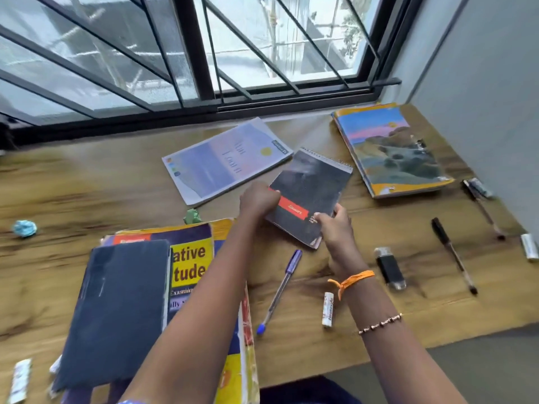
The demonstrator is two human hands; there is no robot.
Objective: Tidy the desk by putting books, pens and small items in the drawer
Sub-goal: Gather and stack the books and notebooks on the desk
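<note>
Holding the small black spiral notepad (309, 196) at the centre of the frame, I have both hands on it: my left hand (258, 199) has its fingers curled round the left edge by the red label, and my right hand (335, 225) pinches the lower right corner. It looks lifted off the wooden desk (73, 185), though I cannot be sure its far end is clear.

From this head view, the tidying seems barely begun. No drawer shows anywhere in the frame, and nearly everything is out. At lower left a dark notebook (116, 310) lies on top of a yellow aptitude book (189, 263). A pale lilac book (224, 160) sits above centre, and a landscape-cover book (390, 150) at upper right. A purple pen (281, 290) and a white tube (328, 309) lie just below my hands; a black USB stick (390, 268) and two black pens (453, 255) (482, 209) lie to the right. Crumpled blue paper (24, 228) sits at far left, a green scrap (192, 216) near centre.
</note>
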